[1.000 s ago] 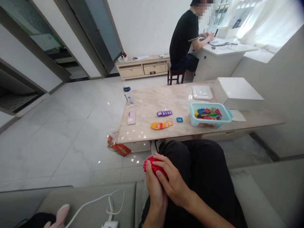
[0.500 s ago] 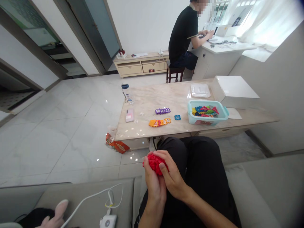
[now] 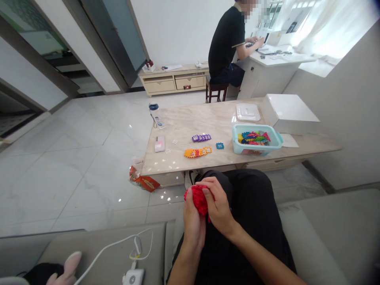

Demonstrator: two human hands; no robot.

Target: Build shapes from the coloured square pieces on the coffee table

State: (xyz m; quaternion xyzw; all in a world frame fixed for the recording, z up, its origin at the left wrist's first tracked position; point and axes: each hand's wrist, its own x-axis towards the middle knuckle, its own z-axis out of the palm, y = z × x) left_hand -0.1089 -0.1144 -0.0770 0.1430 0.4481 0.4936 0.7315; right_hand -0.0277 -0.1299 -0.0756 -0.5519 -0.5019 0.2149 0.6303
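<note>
A bundle of red pieces (image 3: 199,201) is held above my lap between both hands. My left hand (image 3: 192,221) wraps its left side and underside, thumb up along it. My right hand (image 3: 219,206) closes on its right side, the thumb lying on top. On the table ahead lie a row of purple pieces (image 3: 201,137), a row of orange pieces (image 3: 192,152) with some red among them, and a single blue piece (image 3: 220,146). A light-blue bin (image 3: 258,151) holds many coloured pieces.
The marble table (image 3: 178,164) also bears a bottle (image 3: 156,116), a pink card box (image 3: 160,143), a clear lid (image 3: 247,112) and a white box (image 3: 292,109). A person (image 3: 227,43) sits at a far desk. A power bank (image 3: 133,276) lies on the sofa.
My hands and the red bundle have moved slightly right in view, and the right fingers have shifted on it. The whole scene has slid a little left.
</note>
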